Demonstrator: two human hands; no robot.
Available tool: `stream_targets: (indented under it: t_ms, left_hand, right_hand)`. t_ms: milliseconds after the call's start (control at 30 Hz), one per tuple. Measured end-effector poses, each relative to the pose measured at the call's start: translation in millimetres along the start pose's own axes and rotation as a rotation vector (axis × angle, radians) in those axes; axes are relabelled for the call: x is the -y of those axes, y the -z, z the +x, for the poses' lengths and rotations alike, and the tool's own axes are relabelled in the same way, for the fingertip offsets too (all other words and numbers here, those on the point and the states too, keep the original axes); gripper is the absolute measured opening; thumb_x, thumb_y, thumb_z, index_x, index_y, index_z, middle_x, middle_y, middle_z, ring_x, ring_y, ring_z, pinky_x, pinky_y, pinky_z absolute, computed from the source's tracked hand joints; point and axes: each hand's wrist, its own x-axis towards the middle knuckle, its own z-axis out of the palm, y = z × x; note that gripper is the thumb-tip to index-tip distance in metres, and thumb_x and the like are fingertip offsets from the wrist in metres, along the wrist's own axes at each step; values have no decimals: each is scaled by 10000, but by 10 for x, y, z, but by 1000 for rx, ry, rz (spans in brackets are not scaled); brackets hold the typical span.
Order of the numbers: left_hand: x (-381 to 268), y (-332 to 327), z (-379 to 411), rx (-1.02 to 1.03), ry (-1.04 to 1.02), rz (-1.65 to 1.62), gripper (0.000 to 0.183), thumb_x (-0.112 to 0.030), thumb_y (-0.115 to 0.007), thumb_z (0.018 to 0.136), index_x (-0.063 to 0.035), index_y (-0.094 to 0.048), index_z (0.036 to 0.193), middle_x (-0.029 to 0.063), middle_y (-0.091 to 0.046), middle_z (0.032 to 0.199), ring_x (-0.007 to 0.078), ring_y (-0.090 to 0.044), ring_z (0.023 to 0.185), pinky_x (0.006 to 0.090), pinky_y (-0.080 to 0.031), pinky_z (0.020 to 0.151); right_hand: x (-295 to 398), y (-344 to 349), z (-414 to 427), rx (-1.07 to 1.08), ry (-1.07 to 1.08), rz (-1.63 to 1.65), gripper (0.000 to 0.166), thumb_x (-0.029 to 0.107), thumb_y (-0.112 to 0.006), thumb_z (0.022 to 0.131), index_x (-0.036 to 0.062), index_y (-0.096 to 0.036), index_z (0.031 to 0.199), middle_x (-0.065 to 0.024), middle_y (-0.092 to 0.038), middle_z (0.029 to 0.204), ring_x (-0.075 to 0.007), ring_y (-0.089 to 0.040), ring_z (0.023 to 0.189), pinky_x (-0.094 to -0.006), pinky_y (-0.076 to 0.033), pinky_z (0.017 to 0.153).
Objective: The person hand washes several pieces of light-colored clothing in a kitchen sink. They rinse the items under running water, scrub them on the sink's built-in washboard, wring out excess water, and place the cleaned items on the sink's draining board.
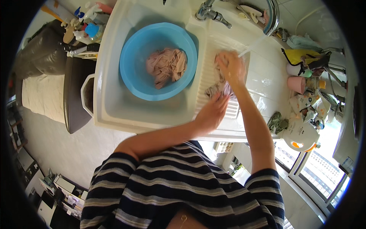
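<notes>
A wet patterned cloth [214, 88] lies bunched over the ribbed washboard [231, 110] at the right of the sink. My right hand [233, 68] is curled over its far end, blurred by motion and hiding part of it. Beside that hand, a thin stream of water [251, 47] falls from the curved faucet spout [273, 20]. Nearer my body, my left hand [211, 114] holds the cloth's near end, its fingers laid along the fabric. To the left, a light blue plastic basin [130, 83] holds a crumpled pinkish-beige cloth [168, 65].
The white sink [123, 110] surrounds the basin. A second metal tap [213, 15] juts over its back edge. Pump and spray bottles [88, 28] crowd the left side. At right stand a pink cup [296, 85], a green cloth [277, 123] and a white detergent jug [300, 134].
</notes>
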Motion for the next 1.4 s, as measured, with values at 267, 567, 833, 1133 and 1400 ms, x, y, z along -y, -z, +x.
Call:
stream_targets:
  t_ms: [267, 567, 833, 1133, 1400]
  left_hand:
    - [150, -256, -214, 18, -80, -366, 858, -537, -566, 916, -4, -330, 1546, 124, -262, 1647, 258, -198, 1536, 461, -92, 1263]
    - [131, -329, -220, 185, -118, -372, 970, -702, -536, 866, 39, -417, 1481, 165, -379, 1571, 301, -252, 1507, 481, -79, 1264]
    - [112, -342, -254, -174, -116, -290, 1022, -713, -584, 816, 52, -427, 1474, 173, -420, 1546, 314, -247, 1509, 480, -95, 1264]
    - [174, -196, -218, 45, -86, -414, 1089, -698, -644, 786, 45, -343, 1522, 184, -295, 1618, 306, -205, 1529, 453, -150, 1252]
    - [134, -207, -244, -104, -90, -224, 1102, -763, -509, 827, 35, -287, 1553, 158, -212, 1659, 290, -136, 1552, 465, -69, 1260]
  right_hand:
    - [123, -297, -271, -71, 61, -93, 165, 284, -751, 794, 131, -731, 854, -119, -670, 862, -327, -658, 802, -456, -524, 683]
    - [231, 330, -870, 233, 124, 230, 188, 139, -803, 709, 110, -744, 885, -134, -681, 888, -342, -667, 856, -447, -542, 749]
    - [362, -240, -327, -118, 54, 87, 148, 202, -752, 740, 115, -728, 857, -89, -657, 777, -323, -639, 712, -434, -517, 647]
    - [14, 36, -724, -25, 219, 96, 49, 160, -715, 743, 134, -695, 780, -104, -663, 838, -311, -648, 805, -443, -507, 723]
    - [-92, -294, 209, -339, 65, -34, 199, 313, -703, 853, 117, -685, 824, -109, -670, 812, -354, -637, 774, -479, -506, 699]
